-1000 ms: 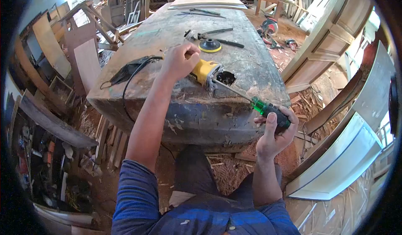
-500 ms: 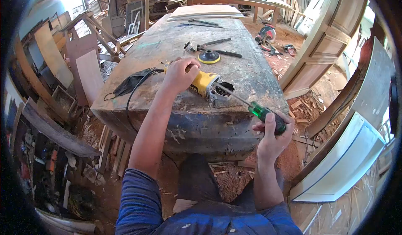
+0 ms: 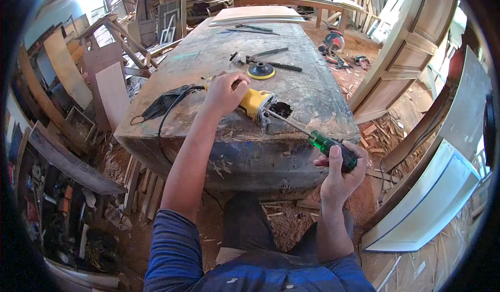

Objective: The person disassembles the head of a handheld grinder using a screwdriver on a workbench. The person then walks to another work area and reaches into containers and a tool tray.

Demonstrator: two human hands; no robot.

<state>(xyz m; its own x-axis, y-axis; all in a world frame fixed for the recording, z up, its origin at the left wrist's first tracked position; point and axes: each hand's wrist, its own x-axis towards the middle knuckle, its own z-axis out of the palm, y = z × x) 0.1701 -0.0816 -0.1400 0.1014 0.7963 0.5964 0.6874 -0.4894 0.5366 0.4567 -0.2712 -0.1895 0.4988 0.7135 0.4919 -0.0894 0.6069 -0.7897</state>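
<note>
My left hand [image 3: 226,93] is wrapped round the body of a yellow power tool [image 3: 254,103] lying on the worn table [image 3: 307,91]. The tool's right end is open, showing a dark cavity. In my right hand [image 3: 342,167] is a screwdriver [image 3: 333,148] with a green and black handle. Its shaft points up and left, and the tip meets the front edge of the tool's open end. Behind the tool lies a round black pad with a yellow rim [image 3: 260,71], beside a hammer [image 3: 276,65]. A black cable runs from the tool's left end over the table edge.
A black cloth [image 3: 162,102] lies left of the tool. Flat boards [image 3: 258,14] rest at the table's far end. To the right stand a panelled door [image 3: 398,65] and a white panel [image 3: 424,201]. A red circular saw [image 3: 333,41] sits on the floor among wood scraps.
The view has tilted slightly since the first frame. My right hand and the screwdriver have shifted a little, its handle turning slightly. My left hand keeps its hold on the yellow tool.
</note>
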